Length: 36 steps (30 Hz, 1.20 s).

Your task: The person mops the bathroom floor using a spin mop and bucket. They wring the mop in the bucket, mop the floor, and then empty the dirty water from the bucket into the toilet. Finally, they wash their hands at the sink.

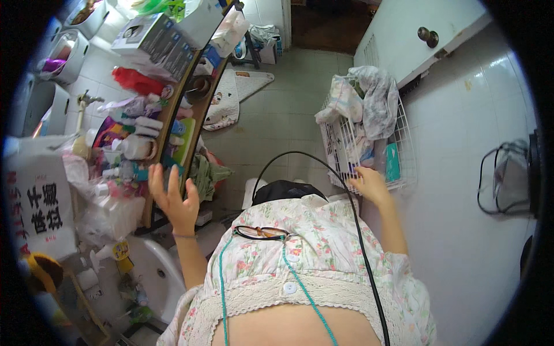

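Note:
My left hand [174, 203] is raised beside the edge of a crowded wooden shelf [173, 101]. Its fingers are spread and nothing is in it. Several bottles stand close by, among them a white pump bottle [122, 171] with a teal part and a white jar [137, 147]. On the other side, my right hand [371, 186] is at the near edge of a white wire basket [407, 116], fingers partly bent. Whether they grip the wire cannot be told. Crumpled cloths [376, 97] hang over the basket's far end, and a teal box [392, 162] stands inside.
A white washbasin [162, 259] is at lower left. Grey boxes [156, 45] are stacked on the shelf. A white mat [225, 101] and green cloth [210, 175] lie low beside it. Ahead, a door [420, 15] stands ajar. Eyeglasses [262, 233] and a black cable [361, 242] hang before me.

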### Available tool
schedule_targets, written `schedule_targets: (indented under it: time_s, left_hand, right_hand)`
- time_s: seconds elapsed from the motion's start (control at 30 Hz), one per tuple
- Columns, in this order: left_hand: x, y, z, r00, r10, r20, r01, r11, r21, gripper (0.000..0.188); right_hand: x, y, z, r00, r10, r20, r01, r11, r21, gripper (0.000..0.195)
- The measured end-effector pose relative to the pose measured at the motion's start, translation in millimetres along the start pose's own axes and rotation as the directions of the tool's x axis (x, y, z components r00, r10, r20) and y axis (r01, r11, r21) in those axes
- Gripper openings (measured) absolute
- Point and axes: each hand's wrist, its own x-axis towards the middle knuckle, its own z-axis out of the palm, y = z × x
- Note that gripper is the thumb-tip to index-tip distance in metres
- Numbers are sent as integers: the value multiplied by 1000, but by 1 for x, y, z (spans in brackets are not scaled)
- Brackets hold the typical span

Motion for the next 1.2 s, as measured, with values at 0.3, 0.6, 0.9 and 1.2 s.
schedule_targets:
  time_s: [0.3,0.6,0.9,1.2]
  left_hand:
    - [9,-57,244,805,-220,550,389,897,-210,45]
    - [128,-123,581,-10,-70,998,1000,22,11,28]
    - [394,-29,781,94,163,982,921,361,-148,25]
    - [556,74,961,71,237,969,997,-54,-59,15]
  right_hand:
    - [201,7,-11,990,-8,-143,63,921,385,36]
    - [405,41,-72,943,304,-133,-157,761,629,32]
    - [551,143,-121,733,572,-367,-173,679,713,29]
    - [757,210,-384,832,534,-148,15,245,969,30]
